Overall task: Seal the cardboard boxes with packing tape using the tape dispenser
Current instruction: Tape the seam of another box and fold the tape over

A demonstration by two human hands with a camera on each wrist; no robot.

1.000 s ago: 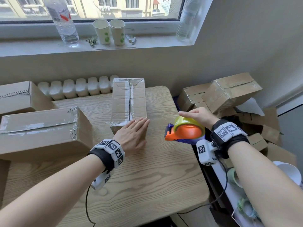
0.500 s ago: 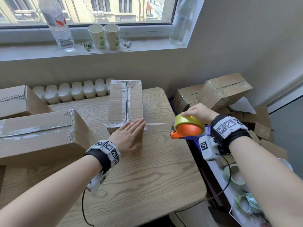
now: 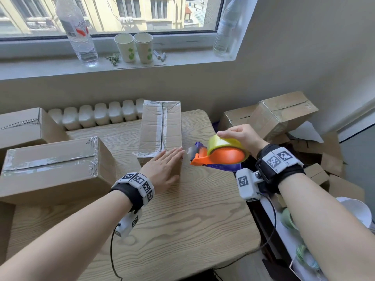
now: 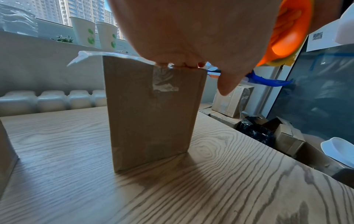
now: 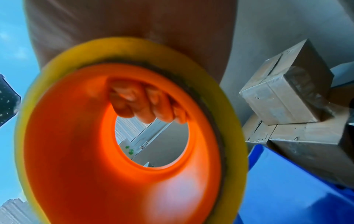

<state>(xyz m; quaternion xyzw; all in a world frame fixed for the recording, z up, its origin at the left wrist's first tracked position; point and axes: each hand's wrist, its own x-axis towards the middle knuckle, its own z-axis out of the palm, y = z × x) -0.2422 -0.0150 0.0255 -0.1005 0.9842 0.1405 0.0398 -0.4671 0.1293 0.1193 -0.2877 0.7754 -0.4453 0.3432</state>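
Cardboard and clear tape fill the head view: the narrow box (image 3: 160, 128) at the middle of the wooden table (image 3: 182, 230) already carries a strip down its centre seam and another across its far end, and a strip across its near edge lies under the left hand (image 3: 162, 169), which rests flat with straight fingers on that near end. Just beside the box's near right corner, the right hand (image 3: 239, 136) curls over the yellow roll of the orange and blue tape dispenser (image 3: 219, 157), held in the air with its blade end toward the box; a short length of tape seems to bridge the two, so the cut looks not yet made. To the left, a bigger box (image 3: 52, 165) shows tape along its seam and end, so it looks finished, while a third box (image 3: 20, 124) behind it shows only a line on its top. Several boxes (image 3: 282, 112) are piled on the floor at right; whether they await sealing I cannot tell. From the left wrist, the fingertips (image 4: 180, 64) press on the box's top edge, a loose tape end sticks out to the left, and an old tape patch sits on the front face. From the right wrist, curled fingers (image 5: 145, 104) grip inside the dispenser's orange hub, wrapped in yellow tape. By my judgement this box is nearly sealed; tearing off and smoothing the ends remain.
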